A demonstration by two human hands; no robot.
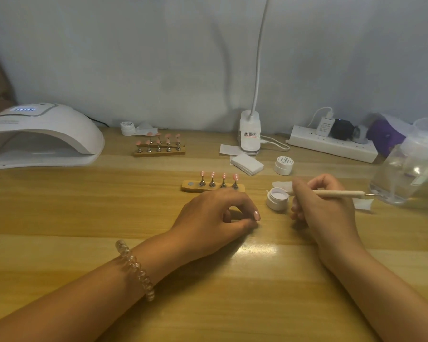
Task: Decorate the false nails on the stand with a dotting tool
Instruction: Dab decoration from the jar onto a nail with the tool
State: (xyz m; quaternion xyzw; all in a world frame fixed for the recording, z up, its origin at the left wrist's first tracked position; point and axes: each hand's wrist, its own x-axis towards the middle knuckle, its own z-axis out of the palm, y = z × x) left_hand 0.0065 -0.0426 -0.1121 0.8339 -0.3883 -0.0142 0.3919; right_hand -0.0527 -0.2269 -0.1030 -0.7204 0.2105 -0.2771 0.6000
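My right hand pinches the cream wooden dotting tool beside the open white gel jar, my left hand lies loosely curled and empty before the wooden stand of pink false nails, so I'd load sparingly and dab straight down.

Worn items and markings, as logged from my remote feed:

1. Left hand: bare. The thumbnail has a glossy, pale pink polish. It is the only nail I can read clearly.
2. Left wrist: one spiral coil band. It is translucent with a champagne-pink tint and a plastic sheen, and its loops are stacked close like a phone cord. It goes once round the wrist.
3. Left forearm: bare from the band back toward the near left corner of the surface.
4. Right hand: bare. Its nails are too hidden or blurred for me to log a colour.
5. Right forearm: bare from the wrist back toward the near right corner of the surface.
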